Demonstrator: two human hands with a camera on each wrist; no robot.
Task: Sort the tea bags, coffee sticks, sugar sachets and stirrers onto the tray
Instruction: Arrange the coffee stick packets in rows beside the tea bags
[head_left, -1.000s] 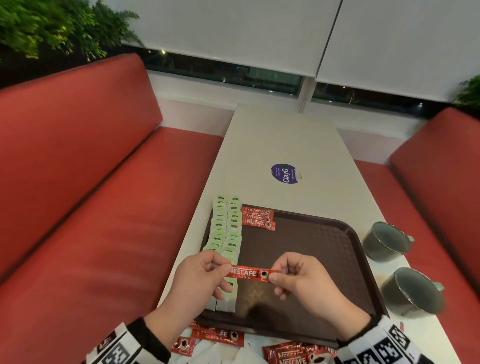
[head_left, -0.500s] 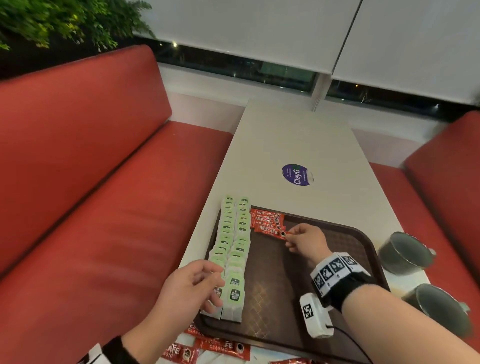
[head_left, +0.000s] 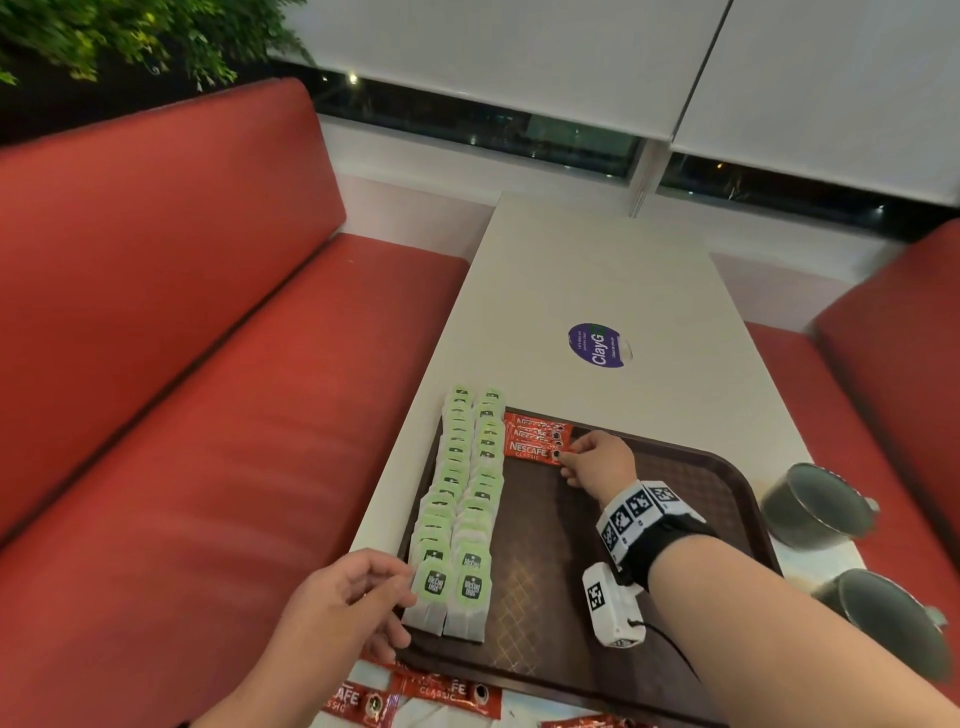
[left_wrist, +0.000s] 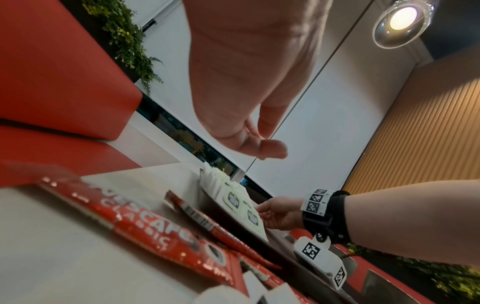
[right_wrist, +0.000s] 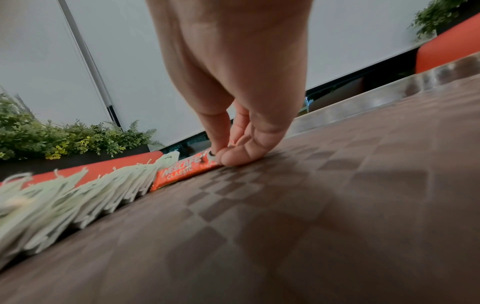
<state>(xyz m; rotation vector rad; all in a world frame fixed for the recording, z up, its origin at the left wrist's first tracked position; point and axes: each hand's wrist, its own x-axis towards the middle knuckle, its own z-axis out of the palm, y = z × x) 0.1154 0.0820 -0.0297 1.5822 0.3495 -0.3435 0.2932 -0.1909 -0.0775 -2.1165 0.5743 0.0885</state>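
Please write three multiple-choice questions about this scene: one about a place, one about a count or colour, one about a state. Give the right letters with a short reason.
1. Where do the red Nescafe coffee sticks already sorted lie on the dark brown plastic tray?
A. far end, beside the tea bags
B. near right corner
C. inside a cup

2. In how many rows do the green-tagged tea bags lie?
A. one
B. two
C. four

3. What is the right hand doing?
A. resting flat on the table
B. lifting a cup
C. pinching the end of a coffee stick

Answers: 1 A, the head view shows them at the tray's far end. 2 B, two parallel rows run along the left edge. 3 C, the right wrist view shows the fingertips on the stick's end.
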